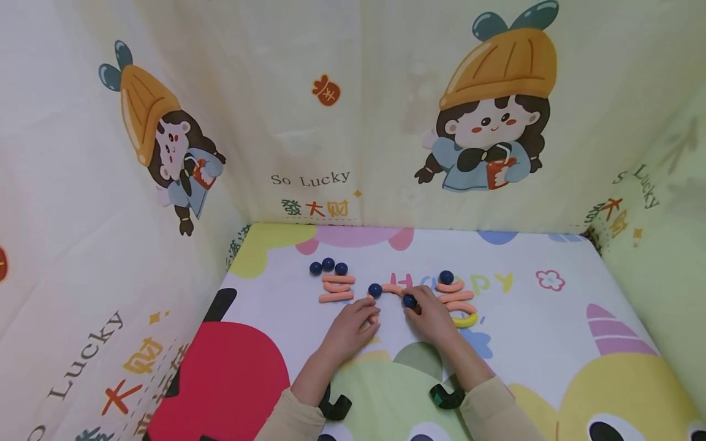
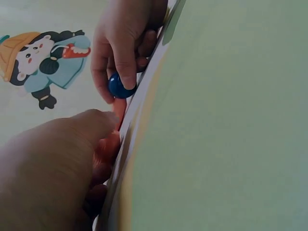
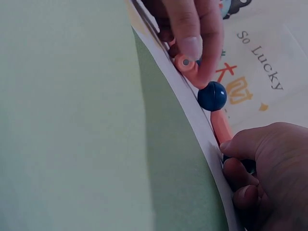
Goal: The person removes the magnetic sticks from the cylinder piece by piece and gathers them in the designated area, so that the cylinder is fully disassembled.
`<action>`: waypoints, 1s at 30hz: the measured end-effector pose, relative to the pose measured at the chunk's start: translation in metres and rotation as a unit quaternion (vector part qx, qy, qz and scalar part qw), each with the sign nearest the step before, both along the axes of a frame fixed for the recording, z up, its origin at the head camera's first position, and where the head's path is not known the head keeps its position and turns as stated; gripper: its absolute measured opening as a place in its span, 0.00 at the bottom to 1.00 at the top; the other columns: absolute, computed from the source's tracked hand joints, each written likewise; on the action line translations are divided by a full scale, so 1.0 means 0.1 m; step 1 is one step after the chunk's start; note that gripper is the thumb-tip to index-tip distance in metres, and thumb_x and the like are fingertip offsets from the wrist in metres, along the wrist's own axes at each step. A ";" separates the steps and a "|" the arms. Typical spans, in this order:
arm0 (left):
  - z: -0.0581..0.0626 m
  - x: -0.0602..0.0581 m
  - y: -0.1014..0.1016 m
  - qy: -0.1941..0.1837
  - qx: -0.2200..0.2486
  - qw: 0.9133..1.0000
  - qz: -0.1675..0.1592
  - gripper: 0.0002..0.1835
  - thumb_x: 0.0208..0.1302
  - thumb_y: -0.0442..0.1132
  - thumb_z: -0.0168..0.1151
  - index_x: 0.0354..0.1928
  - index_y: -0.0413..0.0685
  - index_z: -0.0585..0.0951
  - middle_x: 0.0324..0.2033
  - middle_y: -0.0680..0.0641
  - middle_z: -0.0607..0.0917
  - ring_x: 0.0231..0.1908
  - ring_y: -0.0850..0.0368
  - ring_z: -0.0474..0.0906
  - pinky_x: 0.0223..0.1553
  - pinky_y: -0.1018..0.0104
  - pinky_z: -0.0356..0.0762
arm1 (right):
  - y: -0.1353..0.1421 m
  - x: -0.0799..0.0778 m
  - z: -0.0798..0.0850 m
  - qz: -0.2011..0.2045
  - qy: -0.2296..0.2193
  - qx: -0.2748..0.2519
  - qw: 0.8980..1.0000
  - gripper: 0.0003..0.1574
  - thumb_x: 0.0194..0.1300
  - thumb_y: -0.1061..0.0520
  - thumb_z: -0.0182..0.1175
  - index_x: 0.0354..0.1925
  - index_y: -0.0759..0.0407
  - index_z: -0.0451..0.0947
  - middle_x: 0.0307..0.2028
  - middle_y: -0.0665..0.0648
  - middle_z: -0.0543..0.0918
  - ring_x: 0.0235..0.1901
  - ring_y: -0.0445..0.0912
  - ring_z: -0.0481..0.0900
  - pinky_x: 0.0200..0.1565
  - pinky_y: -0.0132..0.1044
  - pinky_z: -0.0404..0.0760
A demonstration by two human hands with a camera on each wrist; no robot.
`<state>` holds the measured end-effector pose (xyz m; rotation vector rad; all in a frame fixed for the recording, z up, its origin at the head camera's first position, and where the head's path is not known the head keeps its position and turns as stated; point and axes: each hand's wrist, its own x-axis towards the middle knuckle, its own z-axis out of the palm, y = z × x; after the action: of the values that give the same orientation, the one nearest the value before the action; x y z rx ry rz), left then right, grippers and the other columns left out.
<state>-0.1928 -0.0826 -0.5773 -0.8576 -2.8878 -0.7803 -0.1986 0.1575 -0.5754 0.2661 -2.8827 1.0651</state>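
My left hand (image 1: 349, 331) holds a salmon-pink rod (image 3: 190, 72) between thumb and fingers; its round end with a small metal centre shows in the right wrist view. Just beyond those fingers lies a dark blue ball (image 1: 375, 290), joined or touching a curved pink rod (image 1: 393, 288) that runs toward my right hand (image 1: 432, 318). That hand pinches a second dark blue ball (image 1: 409, 301) at the rod's other end. From the left wrist view, thumb and fingers are seen on this ball (image 2: 121, 85). Whether the left hand's rod touches the first ball is hard to tell.
Left of the hands are three blue balls (image 1: 328, 264) and several pink rods (image 1: 336, 297). At right lie another blue ball (image 1: 446, 277), more pink rods (image 1: 456, 296) and a yellow curved rod (image 1: 465, 320). Printed cloth walls (image 1: 386, 122) enclose the patterned table (image 1: 524, 331).
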 end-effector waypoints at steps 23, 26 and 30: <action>-0.07 0.02 0.00 0.063 -0.003 0.998 -0.021 0.12 0.72 0.46 0.59 0.53 0.58 0.83 0.61 0.53 0.79 0.60 0.53 0.75 0.61 0.56 0.72 | 0.01 0.02 -0.02 -0.010 -0.009 -0.017 1.000 0.21 0.69 0.50 0.62 0.59 0.47 0.74 0.56 0.54 0.77 0.53 0.53 0.79 0.54 0.53 0.78; -0.06 0.04 0.00 0.065 0.000 0.998 -0.024 0.12 0.72 0.45 0.59 0.54 0.57 0.83 0.60 0.53 0.79 0.59 0.53 0.76 0.59 0.57 0.73 | 0.00 0.03 -0.03 -0.014 -0.008 -0.016 1.000 0.23 0.68 0.50 0.63 0.59 0.48 0.73 0.55 0.54 0.77 0.51 0.51 0.79 0.53 0.50 0.78; -0.06 0.06 -0.01 0.066 0.001 0.998 -0.022 0.12 0.72 0.45 0.59 0.54 0.57 0.83 0.60 0.53 0.79 0.58 0.54 0.76 0.58 0.58 0.73 | -0.01 0.02 -0.04 -0.021 -0.006 -0.012 1.000 0.24 0.66 0.50 0.65 0.59 0.49 0.74 0.55 0.52 0.78 0.47 0.48 0.79 0.50 0.47 0.78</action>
<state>-0.1870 -0.0835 -0.5836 -0.9383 -2.7616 -0.7004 -0.1964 0.1566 -0.5790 0.1965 -2.8704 1.0977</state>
